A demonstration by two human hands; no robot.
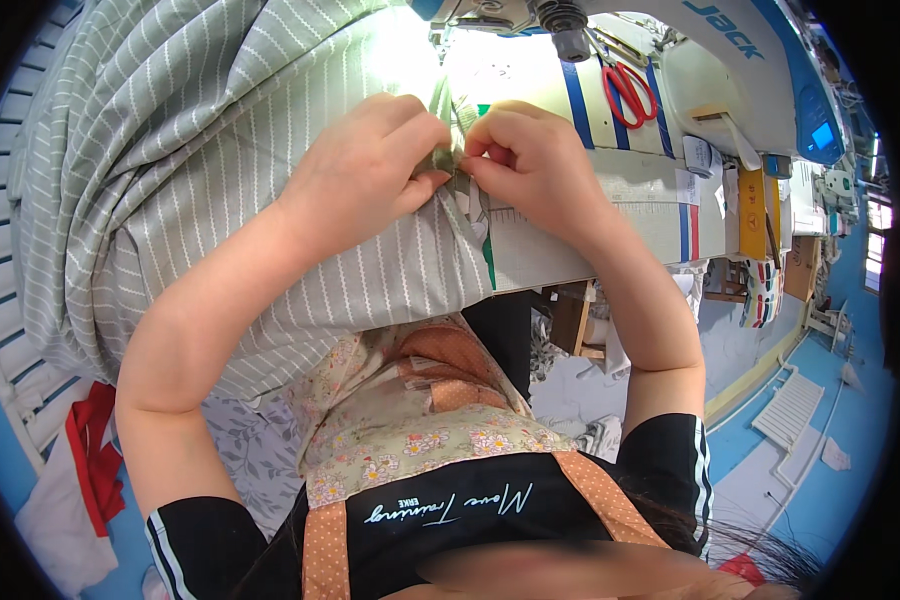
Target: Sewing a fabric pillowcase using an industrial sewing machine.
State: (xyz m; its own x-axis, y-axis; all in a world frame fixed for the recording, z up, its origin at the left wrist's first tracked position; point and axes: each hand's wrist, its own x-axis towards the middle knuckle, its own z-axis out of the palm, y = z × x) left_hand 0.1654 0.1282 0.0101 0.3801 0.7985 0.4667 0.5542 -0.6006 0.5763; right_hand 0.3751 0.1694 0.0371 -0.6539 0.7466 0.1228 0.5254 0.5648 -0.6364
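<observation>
A large grey-green fabric (180,170) with white stripes spreads over the left of the sewing table and hangs over its front edge. At its right edge my left hand (370,165) is closed in a pinch on the cloth. My right hand (535,160) faces it, thumb and fingertips pinched on the same edge; the exact fold between the fingertips is partly hidden. Just beyond both hands stands a sewing machine (670,30), its lamp glaring white over the cloth, so the needle area cannot be made out.
Red-handled scissors (630,95) lie right of the machine head, on the table. A yellow box (758,212) stands at the table's right end. White slats (5,285) run along the left side. Red and white cloth (90,460) lies at lower left.
</observation>
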